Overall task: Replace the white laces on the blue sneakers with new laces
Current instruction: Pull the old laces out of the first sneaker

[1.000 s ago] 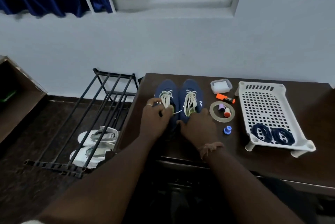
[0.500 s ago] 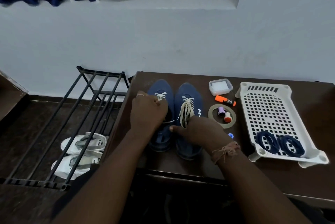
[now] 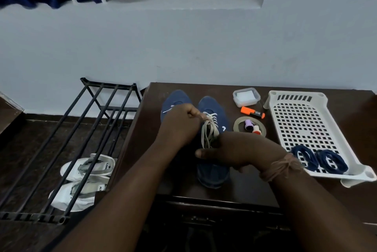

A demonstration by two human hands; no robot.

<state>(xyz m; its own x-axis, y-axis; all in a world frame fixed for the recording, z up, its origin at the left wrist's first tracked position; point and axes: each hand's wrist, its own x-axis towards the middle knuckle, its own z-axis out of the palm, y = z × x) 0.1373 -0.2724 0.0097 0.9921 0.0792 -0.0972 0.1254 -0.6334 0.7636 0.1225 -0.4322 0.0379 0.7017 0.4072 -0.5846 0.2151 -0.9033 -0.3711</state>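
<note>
Two blue sneakers stand side by side on the dark table (image 3: 255, 188). My left hand (image 3: 179, 126) covers most of the left sneaker (image 3: 175, 98). Its fingers are curled and pinch a white lace just beside the top eyelets of the right sneaker (image 3: 213, 107). A white strand shows at the hand's left edge. My right hand (image 3: 236, 150) grips the middle of the right sneaker, with the thumb across its left side. That sneaker's loose white laces (image 3: 208, 133) run down toward the thumb. Two coiled dark blue laces (image 3: 318, 160) lie in the white tray (image 3: 302, 117).
Between the sneakers and the tray lie a small clear box (image 3: 246, 96), an orange highlighter (image 3: 252, 112) and a tape roll (image 3: 238, 123) with two small spools inside. A black metal rack (image 3: 98, 127) stands to the left of the table, over white shoes (image 3: 85, 180) on the floor.
My left hand has moved right, from over the left sneaker's laces to the gap beside the right sneaker's laces. My right hand stays on the right sneaker.
</note>
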